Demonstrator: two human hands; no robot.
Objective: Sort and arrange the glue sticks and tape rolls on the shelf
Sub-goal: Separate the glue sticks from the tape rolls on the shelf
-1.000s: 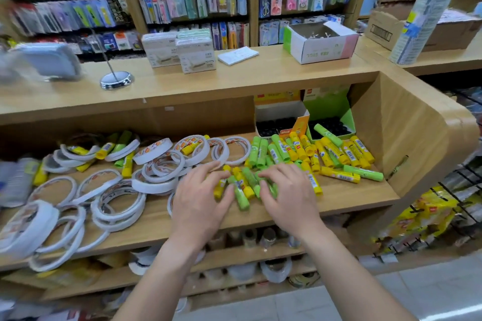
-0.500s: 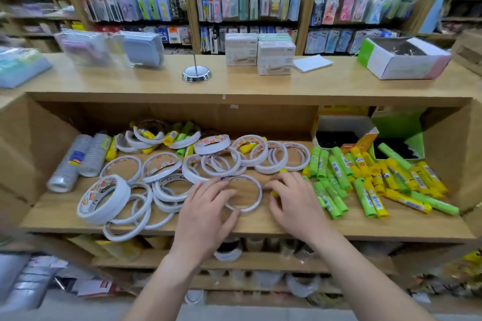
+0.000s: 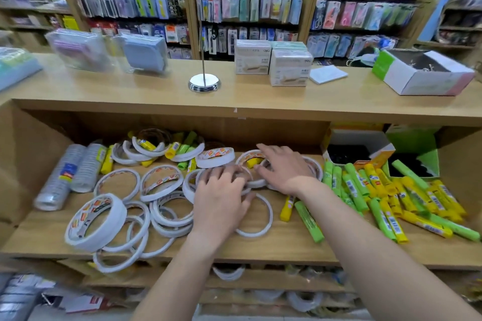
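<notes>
- Tape rolls (image 3: 161, 185), thin white rings with red and orange print on the inner band, lie loose and overlapping across the left and middle of the wooden shelf (image 3: 287, 247). The two hands cover several of them, so their outlines there cannot be followed.
- Glue sticks (image 3: 391, 195), green and yellow with printed labels, are heaped on the right side of the same shelf. A few more sit among the rolls at the back left, partly hidden under the rings.
- The left hand (image 3: 221, 198) lies palm down on the middle rolls with its fingers straight and spread, and it grips nothing.
- The right hand (image 3: 284, 167) reaches further back, its fingers splayed flat over the rolls.
- A thicker roll (image 3: 96, 219) stands tilted at the front left.
- An orange box (image 3: 386, 154) and a green box (image 3: 417, 143) at the back right hold dark contents too dim to identify.
- A lower shelf (image 3: 260, 281) beneath is blurred, and the white rings on it are only half seen.
</notes>
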